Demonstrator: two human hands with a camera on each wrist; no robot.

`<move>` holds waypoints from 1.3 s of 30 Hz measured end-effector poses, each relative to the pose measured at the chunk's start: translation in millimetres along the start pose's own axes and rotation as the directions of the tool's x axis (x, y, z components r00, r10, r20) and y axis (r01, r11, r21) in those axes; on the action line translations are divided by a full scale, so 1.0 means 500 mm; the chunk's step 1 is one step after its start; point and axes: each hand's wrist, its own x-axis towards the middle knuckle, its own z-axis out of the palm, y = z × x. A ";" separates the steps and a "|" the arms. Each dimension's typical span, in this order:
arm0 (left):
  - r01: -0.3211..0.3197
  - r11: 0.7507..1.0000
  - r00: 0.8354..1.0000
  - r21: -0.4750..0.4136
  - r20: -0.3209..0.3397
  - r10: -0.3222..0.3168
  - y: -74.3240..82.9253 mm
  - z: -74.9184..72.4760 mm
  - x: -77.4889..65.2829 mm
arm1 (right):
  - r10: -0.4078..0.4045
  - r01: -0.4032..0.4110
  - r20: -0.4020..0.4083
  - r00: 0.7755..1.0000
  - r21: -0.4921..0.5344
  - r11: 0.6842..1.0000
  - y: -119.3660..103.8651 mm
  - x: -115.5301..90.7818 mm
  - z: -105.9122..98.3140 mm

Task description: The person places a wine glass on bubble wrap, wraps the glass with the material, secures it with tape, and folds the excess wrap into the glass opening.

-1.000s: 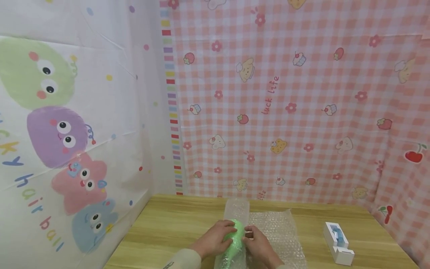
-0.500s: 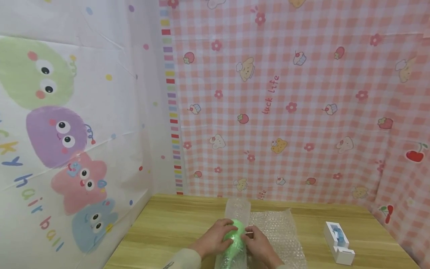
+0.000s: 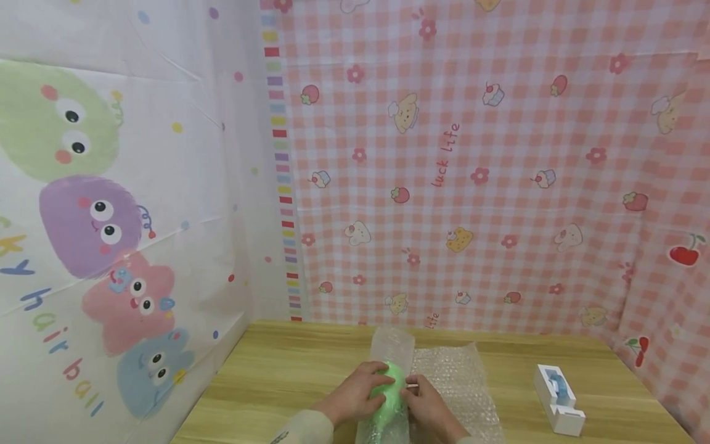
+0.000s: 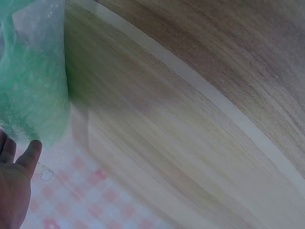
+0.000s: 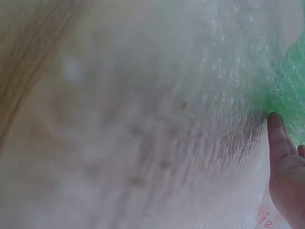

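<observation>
A bright green thing (image 3: 394, 394), rounded at its far end and narrower toward the person, lies rolled in clear bubble wrap (image 3: 393, 346). Its exact kind is blurred by the wrap. The left hand (image 3: 356, 392) holds the bundle from the left, fingers over its far end and thumb lower down. In the left wrist view, the wrapped green bundle (image 4: 40, 95) stands out past the fingertips. From the right, the bent fingers of the right hand (image 3: 428, 404) pinch at the bundle's edge. The right wrist view shows a fingertip pressed to the wrap beside the green.
The loose part of the bubble wrap spreads flat to the right, partly under the right forearm. A white tape dispenser (image 3: 560, 401) with a blue roll stands on the wooden table (image 3: 277, 364) at right. Patterned cloths (image 3: 471, 209) hang behind and on both sides.
Both hands stay nearly in place on the bundle, with only a slight shift of the right fingers. The head view has turned a little.
</observation>
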 end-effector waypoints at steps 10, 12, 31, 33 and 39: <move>-0.029 0.999 1.000 -0.021 0.005 0.029 0.004 -0.006 0.000 | 0.051 -0.055 0.043 0.998 0.100 0.993 0.004 -0.001 -0.003; -0.014 0.999 1.000 -0.029 0.019 0.015 0.005 -0.006 0.000 | 0.031 -0.037 0.049 0.998 0.119 0.992 0.008 -0.002 -0.003; -0.027 0.999 0.999 0.036 0.032 0.026 0.022 -0.005 0.004 | 0.061 -0.060 -0.014 0.998 0.053 0.997 -0.001 -0.004 -0.007; -0.031 0.998 0.999 0.046 0.034 0.029 0.025 -0.004 0.005 | 0.056 -0.056 -0.052 0.997 -0.009 0.998 -0.003 -0.007 -0.008; -0.049 0.996 0.999 0.079 0.023 0.048 0.027 -0.003 0.007 | -0.017 0.004 -0.105 0.994 -0.117 0.993 -0.004 -0.006 -0.013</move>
